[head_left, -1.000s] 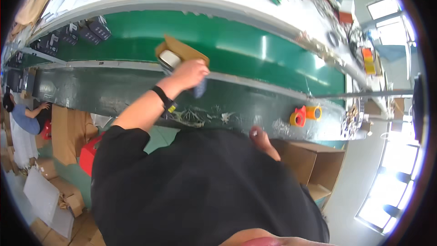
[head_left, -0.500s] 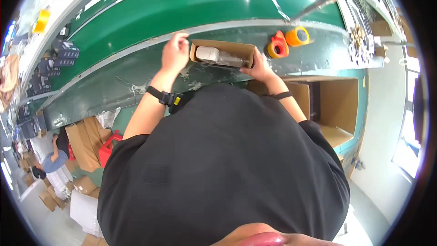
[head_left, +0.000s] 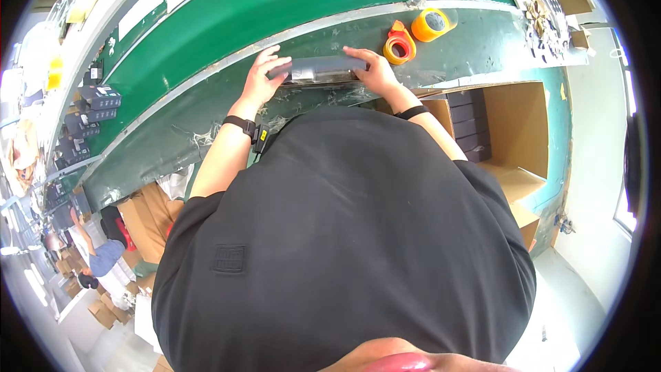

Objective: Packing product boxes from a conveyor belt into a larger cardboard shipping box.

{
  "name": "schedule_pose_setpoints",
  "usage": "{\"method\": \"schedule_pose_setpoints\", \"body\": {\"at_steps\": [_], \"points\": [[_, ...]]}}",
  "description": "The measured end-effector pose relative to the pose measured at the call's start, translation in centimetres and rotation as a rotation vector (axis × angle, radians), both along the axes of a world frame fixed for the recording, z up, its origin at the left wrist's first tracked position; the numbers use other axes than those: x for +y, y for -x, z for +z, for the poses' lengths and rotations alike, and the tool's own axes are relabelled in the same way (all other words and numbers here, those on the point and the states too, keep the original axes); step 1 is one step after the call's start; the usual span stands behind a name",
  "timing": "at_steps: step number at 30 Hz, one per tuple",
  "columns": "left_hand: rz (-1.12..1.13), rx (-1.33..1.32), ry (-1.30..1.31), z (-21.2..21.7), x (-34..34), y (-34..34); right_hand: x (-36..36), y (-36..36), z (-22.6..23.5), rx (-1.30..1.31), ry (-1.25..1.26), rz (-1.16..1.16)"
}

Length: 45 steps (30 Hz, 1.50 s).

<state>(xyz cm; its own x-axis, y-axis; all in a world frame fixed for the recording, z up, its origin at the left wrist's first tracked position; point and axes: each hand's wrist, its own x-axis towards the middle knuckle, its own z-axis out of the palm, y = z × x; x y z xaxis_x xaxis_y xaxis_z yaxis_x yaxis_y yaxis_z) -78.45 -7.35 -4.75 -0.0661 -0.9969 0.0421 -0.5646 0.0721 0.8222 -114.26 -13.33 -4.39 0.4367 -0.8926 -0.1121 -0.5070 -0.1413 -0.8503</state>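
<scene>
A narrow dark-sided carton [head_left: 320, 70] lies crosswise between my hands over the dark green workbench; motion blurs it. My left hand [head_left: 264, 77] is at its left end, fingers bent against that end. At the opposite end, my right hand [head_left: 377, 74] grips with the thumb on the near side and fingers over the top. A pale label patch shows on the carton's upper face. Its contents are hidden from this angle. Right of it on the bench stand a red tape dispenser with a yellow roll [head_left: 399, 48] and a larger orange-yellow tape roll [head_left: 432, 24].
A green conveyor belt [head_left: 275, 7] runs beyond the bench's metal rail. At lower right an open brown shipping box [head_left: 516, 124] holds several dark cartons [head_left: 469, 124]. More dark cartons [head_left: 100, 98] are stacked at far left. Another person [head_left: 107, 258] works among boxes at lower left.
The carton has turned from showing its open top and packed contents to showing a dark face. My left hand has come in to its end; my right hand has stayed on it.
</scene>
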Motion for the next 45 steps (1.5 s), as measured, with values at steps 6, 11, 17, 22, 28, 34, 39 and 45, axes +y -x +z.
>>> {"method": "schedule_pose_setpoints", "body": {"at_steps": [6,11,17,22,28,34,39,45], "points": [[-0.331,-0.498,0.137,4.3,1.5,0.6,1.7,1.4,2.6,-0.001,0.188,0.251],[-0.348,-0.514,0.142,3.4,0.6,1.2,2.4,0.3,1.6,0.23,0.368,0.226],[-0.372,-0.549,0.143,3.9,-0.3,1.2,1.6,-0.6,3.9,0.369,0.29,0.23],[-0.313,-0.56,0.15,3.1,0.8,2.2,2.8,-1.2,2.6,0.407,0.316,0.221],[-0.441,-0.731,0.304,1.9,1.8,1.7,4.1,-3.0,5.5,0.653,0.409,0.236],[-0.544,-0.445,0.234,5.0,-0.7,2.2,2.4,-7.2,6.1,0.491,0.388,0.306],[0.043,0.108,0.527,10.7,-3.8,0.0,2.0,-1.1,14.6,0.112,0.307,-0.04],[0.05,-0.038,-0.186,7.9,-6.1,-8.2,11.1,14.3,28.8,-0.54,0.129,-0.837]]}}
